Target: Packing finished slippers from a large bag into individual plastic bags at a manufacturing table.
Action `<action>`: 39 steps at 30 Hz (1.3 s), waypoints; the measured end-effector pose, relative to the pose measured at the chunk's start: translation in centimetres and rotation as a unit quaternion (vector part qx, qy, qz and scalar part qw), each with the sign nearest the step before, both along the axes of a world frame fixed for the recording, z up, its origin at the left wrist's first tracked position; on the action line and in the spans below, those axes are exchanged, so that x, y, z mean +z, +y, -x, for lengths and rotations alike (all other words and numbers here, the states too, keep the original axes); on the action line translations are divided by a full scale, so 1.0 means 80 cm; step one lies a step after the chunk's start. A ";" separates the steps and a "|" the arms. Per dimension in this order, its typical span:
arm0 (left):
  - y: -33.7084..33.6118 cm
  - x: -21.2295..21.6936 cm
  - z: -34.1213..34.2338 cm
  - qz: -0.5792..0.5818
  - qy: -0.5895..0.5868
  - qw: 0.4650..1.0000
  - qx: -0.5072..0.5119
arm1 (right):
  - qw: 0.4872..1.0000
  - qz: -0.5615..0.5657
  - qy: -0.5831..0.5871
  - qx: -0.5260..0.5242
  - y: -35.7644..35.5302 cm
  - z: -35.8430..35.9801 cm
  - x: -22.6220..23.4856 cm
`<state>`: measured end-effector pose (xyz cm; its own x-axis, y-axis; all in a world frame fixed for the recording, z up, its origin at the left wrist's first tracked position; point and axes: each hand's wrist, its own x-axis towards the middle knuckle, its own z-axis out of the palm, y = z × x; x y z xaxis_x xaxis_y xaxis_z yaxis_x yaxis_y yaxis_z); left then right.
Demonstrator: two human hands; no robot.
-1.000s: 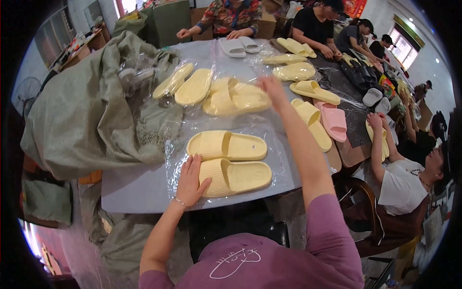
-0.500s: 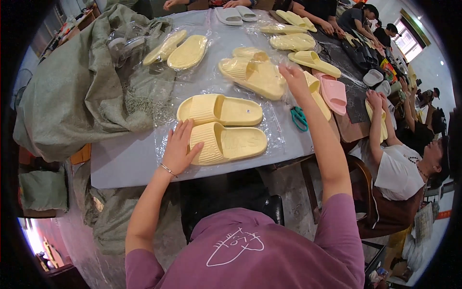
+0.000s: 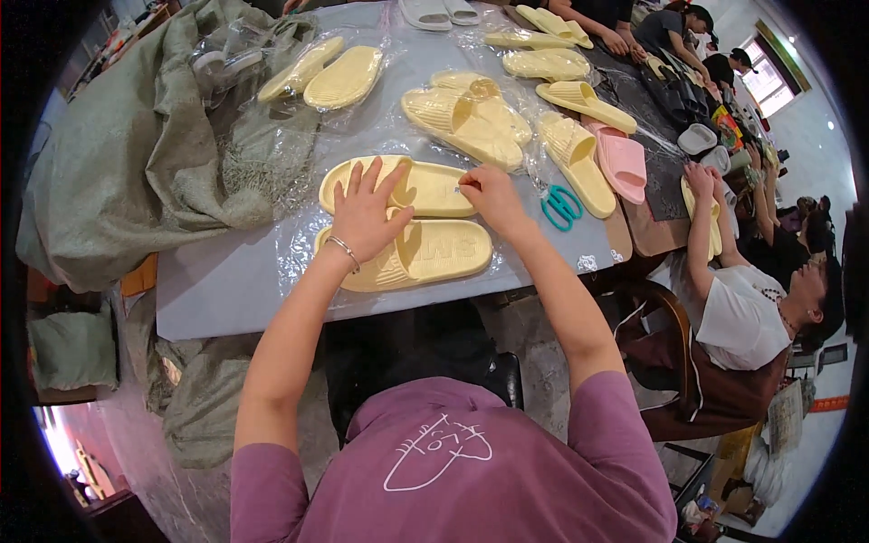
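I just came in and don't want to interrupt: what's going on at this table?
A person in a purple short-sleeved shirt has two pale yellow ribbed-strap slippers on a grey tabletop. The left hand is spread over the farther slipper's strap; the right hand is at its heel end, though its exact grip is unclear. Beyond lies another pale yellow pair in clear plastic, with teal-handled scissors to the right.

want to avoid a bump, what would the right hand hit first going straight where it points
Probably the strap of the yellow slipper it reaches over, with the left hand spread across that strap; depth is unclear, so the right hand might pass above.
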<state>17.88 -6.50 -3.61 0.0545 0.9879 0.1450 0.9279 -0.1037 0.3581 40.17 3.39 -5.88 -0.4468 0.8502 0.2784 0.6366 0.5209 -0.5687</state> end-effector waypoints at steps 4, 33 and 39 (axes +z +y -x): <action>-0.002 -0.005 0.002 -0.013 -0.014 1.000 -0.001 | 1.000 -0.008 -0.018 0.018 0.001 0.002 0.005; 0.003 -0.020 0.001 -0.054 0.025 0.998 0.006 | 0.979 -0.163 -0.063 0.108 -0.019 -0.010 0.000; 0.005 -0.016 -0.003 -0.042 0.017 0.999 -0.006 | 0.982 -0.147 -0.029 0.117 -0.027 -0.023 0.002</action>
<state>18.10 -6.12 -4.90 0.0728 0.9717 0.2249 0.9380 -0.1433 0.3156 41.97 1.26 -5.73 -0.6427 0.6095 0.4641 0.5070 0.7926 -0.3388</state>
